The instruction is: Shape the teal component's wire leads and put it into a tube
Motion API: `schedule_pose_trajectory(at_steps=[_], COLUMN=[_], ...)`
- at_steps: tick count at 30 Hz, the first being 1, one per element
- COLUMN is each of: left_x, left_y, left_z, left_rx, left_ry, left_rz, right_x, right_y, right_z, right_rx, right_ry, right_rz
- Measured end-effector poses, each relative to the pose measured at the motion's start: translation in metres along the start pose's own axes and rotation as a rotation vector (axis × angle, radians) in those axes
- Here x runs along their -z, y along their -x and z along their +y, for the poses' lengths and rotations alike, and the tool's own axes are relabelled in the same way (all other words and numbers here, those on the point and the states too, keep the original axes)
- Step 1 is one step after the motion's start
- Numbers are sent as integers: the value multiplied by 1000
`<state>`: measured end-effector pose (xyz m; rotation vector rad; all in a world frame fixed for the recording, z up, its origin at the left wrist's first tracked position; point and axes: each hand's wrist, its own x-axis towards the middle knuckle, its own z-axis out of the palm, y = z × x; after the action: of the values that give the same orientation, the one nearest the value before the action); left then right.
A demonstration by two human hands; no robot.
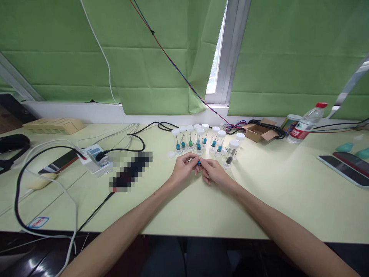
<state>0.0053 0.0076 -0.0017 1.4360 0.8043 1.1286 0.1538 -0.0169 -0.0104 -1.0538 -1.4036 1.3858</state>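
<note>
A small shiny blue piece [198,162] is pinched between the fingertips of my left hand [185,166] and my right hand [212,170]. Both hands are closed and meet just above the table; the fingers cover most of the piece, so its exact kind does not show. Behind them stand several clear vials [190,139] with white caps, each with a blue or green item inside. By my right hand, a vial with dark contents [229,154] stands closest. A loose white cap [171,154] lies on the table left of the vials.
To the left are a white power strip [96,159], tangled cables [19,184], a phone [59,161] and a blurred-out dark object [131,173]. At the right are an open cardboard box [259,132], a water bottle [307,125] and two phones [344,171]. Green blinds [161,69] hang behind.
</note>
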Motion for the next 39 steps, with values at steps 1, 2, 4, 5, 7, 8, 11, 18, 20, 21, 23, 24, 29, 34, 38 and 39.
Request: schedule_pose_trajectory(at_steps=[1, 2, 4, 5, 7, 8, 11, 18, 20, 21, 23, 24, 29, 34, 38, 39], left_x=[0, -1, -1, -1, -1, 0, 1, 0, -1, -1, -1, -2, -1, -1, -1, -1], left_y=[0, 0, 1, 1, 1, 1, 0, 1, 1, 1, 2, 2, 2, 2, 2, 2], left_z=[1, 2, 3, 3, 2, 1, -1, 3, 5, 6, 6, 6, 5, 5, 6, 6], left_rx=[-2, -4, -1, 2, 6, 4, -14, -13, -11, -11, -16, -18, -14, -27, -23, -24], left_ry=[-2, -5, -12, -15, -19, -21, -30, -53, -58, -60, -63, -63, -67, -73, -78, -79], left_rz=[-1, -2, -1, 3, 10, 10, 0, 7, 10, 8, -2, -6, -3, -17, -20, -20], right_x=[0, 0, 0, 0, 0, 0, 0, 0, 0, 0, 0, 0, 0, 0, 0, 0], right_y=[0, 0, 0, 0, 0, 0, 0, 1, 0, 0, 0, 0, 0, 0, 0, 0], right_z=[0, 0, 0, 1, 1, 1, 2, 1, 1, 2, 2, 2, 3, 4, 5, 5], right_rx=[-2, -5, -13, -13, -9, -6, -2, 15, 15, 15, 15, 16, 20, 27, 27, 28], right_ry=[0, -2, -6, -6, 6, 17, 53, 98, 102, 102, 102, 102, 100, 111, 121, 124], right_rz=[-1, -1, -2, -1, -2, -3, -6, -8, -10, -13, -17, -16, -12, -14, -21, -20])
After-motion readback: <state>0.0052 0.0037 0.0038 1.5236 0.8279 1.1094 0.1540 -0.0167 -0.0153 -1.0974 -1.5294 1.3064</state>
